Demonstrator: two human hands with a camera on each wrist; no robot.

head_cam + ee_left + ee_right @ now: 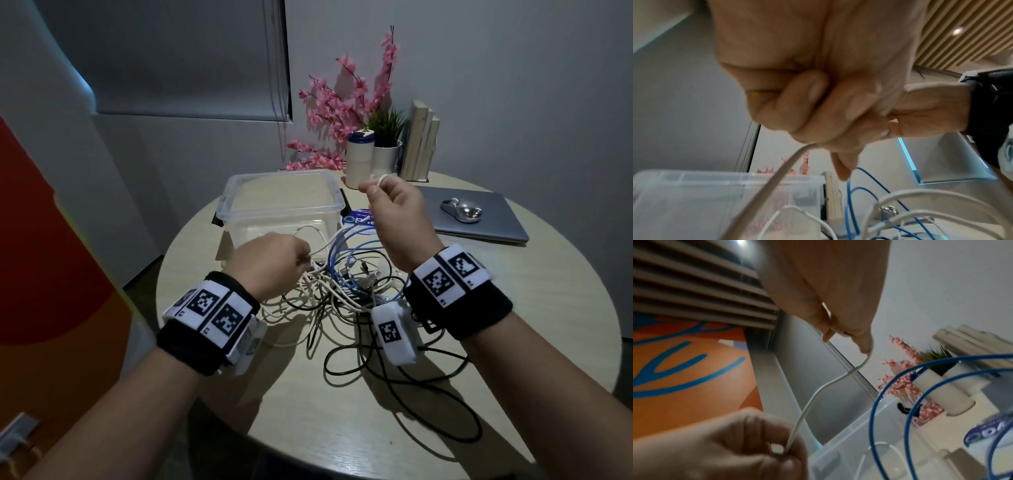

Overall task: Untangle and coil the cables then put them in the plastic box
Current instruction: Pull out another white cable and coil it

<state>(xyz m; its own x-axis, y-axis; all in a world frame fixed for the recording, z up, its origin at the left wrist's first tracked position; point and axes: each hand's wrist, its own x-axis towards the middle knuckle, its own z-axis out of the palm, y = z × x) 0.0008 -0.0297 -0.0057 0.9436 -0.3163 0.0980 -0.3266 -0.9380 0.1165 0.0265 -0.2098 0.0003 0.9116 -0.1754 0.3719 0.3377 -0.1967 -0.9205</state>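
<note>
A thin white cable (807, 404) ran taut from the pinching right hand (394, 219), raised above the round beige table (513, 342), down to the gripping left hand (270, 263) over a white, blue and black tangle (346, 291) beside the clear plastic box (277, 198).

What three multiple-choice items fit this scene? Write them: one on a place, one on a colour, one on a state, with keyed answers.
1. Where is the mouse?
A. on the laptop
B. in the box
C. on the books

2. What colour is the cable between both hands?
A. blue
B. black
C. white

3. What is the right hand doing?
A. resting flat
B. pinching the cable, raised
C. gripping the box

Answers: 1 A, the mouse sits on the closed laptop; 2 C, the right wrist view shows a white strand running to the left hand; 3 B, fingertips pinch it above the table.
</note>
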